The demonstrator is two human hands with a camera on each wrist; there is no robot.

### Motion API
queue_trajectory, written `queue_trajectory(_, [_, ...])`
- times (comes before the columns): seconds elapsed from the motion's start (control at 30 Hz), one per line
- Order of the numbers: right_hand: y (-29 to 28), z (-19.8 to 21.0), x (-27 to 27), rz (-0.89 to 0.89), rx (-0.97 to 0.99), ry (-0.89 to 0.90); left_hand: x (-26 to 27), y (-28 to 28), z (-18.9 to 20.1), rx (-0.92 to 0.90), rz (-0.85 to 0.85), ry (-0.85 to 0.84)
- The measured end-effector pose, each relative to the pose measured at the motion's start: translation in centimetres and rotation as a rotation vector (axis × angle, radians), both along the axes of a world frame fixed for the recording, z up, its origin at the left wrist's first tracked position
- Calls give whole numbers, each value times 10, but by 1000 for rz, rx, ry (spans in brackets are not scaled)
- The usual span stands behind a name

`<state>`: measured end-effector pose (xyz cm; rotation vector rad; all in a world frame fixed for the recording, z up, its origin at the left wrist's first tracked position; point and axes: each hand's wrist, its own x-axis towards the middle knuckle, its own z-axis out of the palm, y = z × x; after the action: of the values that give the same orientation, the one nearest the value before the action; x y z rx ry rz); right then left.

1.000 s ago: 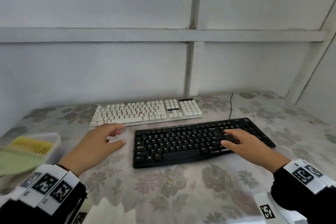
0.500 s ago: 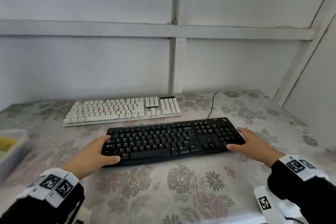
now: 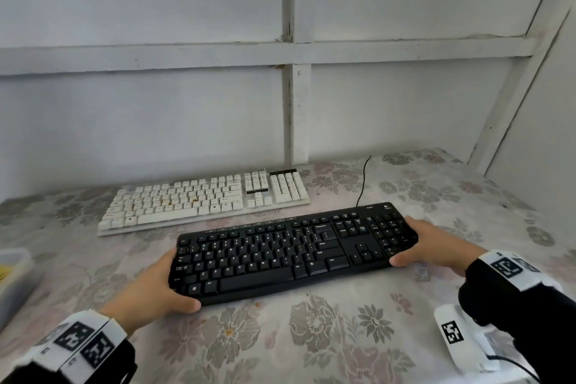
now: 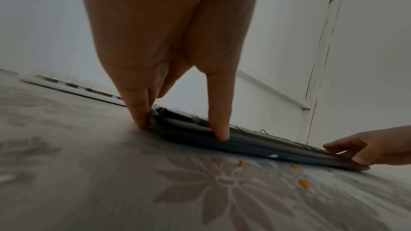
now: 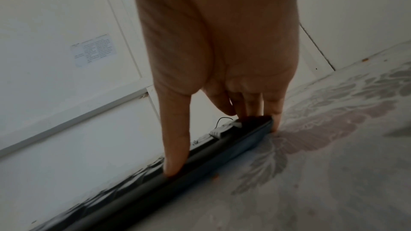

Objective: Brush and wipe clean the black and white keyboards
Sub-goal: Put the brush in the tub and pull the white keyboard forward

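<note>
The black keyboard (image 3: 293,252) lies slightly askew on the flowered tablecloth in the head view. My left hand (image 3: 170,282) grips its left end, and my right hand (image 3: 414,241) grips its right end. In the left wrist view my thumb (image 4: 219,126) presses on the front edge of the black keyboard (image 4: 255,140) while the fingers (image 4: 138,111) wrap the end down at the cloth. The right wrist view shows the same hold on the black keyboard (image 5: 200,161). Behind it, by the wall, the white keyboard (image 3: 202,199) has stained keys.
A clear plastic tub (image 3: 14,277) sits at the table's left edge. The black keyboard's cable (image 3: 363,184) runs back to the wall. Orange crumbs (image 4: 303,184) lie on the cloth in front of the keyboard. A white tagged device (image 3: 458,337) lies near the front right.
My left hand came in from the cloth and my right hand slid off the keys; both now hold the black keyboard's ends. The view has swung right, and the tub is nearly out of frame.
</note>
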<state>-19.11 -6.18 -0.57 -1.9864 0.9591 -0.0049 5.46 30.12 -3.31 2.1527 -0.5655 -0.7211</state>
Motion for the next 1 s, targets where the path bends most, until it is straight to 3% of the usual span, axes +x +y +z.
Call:
queue_trajectory(0.27, [-39,-1,-15,-19,20,12,-16,-34,3,17,11,19])
queue_trajectory(0.77, [-177,0,-91,-31,-3,37,-82,-178,2,129,-23,-41])
queue_trajectory(1.0, [-224,3,-101,-26,-48,73,-101,-234,9,166,-52,-120])
